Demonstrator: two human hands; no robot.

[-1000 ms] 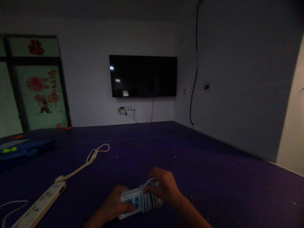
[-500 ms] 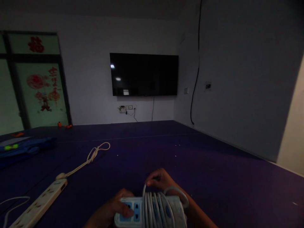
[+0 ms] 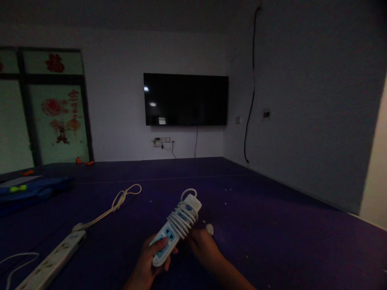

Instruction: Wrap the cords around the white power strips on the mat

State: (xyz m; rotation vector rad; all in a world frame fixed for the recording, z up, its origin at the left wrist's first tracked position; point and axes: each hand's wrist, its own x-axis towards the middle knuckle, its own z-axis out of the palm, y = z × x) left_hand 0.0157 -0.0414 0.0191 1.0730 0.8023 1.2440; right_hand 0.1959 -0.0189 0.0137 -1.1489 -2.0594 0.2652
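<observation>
My left hand [image 3: 152,257] is closed round the near end of a white and blue power strip [image 3: 177,227], whose white cord is wound in several turns about its middle. The strip points up and away from me, with a cord loop at its far end. My right hand [image 3: 201,243] sits just under and right of the strip, fingers curled by the wound cord; a small white piece, maybe the plug [image 3: 209,229], shows at its fingertips. Whether the right hand grips it is unclear in the dim light.
A second white power strip [image 3: 51,262] lies on the dark purple floor [image 3: 272,241] at the lower left, its cord [image 3: 121,198] trailing to a loop. A blue object [image 3: 33,190] lies at far left. A wall-mounted TV [image 3: 186,99] and a glass door [image 3: 57,112] stand beyond.
The strip was lying flat and low between both hands; now my left hand has raised and turned it so it points away. My right hand has come off the top to below the strip.
</observation>
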